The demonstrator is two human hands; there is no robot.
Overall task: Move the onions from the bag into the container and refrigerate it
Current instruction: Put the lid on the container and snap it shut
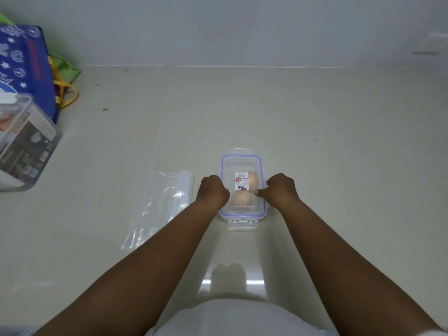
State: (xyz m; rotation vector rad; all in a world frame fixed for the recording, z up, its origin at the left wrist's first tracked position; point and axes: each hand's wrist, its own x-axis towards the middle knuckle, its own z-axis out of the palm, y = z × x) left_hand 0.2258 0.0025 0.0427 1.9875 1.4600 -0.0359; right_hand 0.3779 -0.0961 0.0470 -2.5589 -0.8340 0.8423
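Observation:
A clear rectangular container (241,163) with a blue-sealed lid and a white label stands on the pale floor in front of me. Two brown onions (241,198) show through the lid. My left hand (212,190) presses against the container's left long side with its fingers curled. My right hand (281,189) is at the right long side, thumb and fingers on the lid's edge. The end clips stick out unfastened. A clear plastic bag (158,207) lies flat and empty on the floor to the left of the container.
At the far left stand a blue patterned shopping bag (29,66) with yellow handles and a clear plastic box (26,141) with packaged goods. A white wall runs along the back, with a socket (430,43) at the right.

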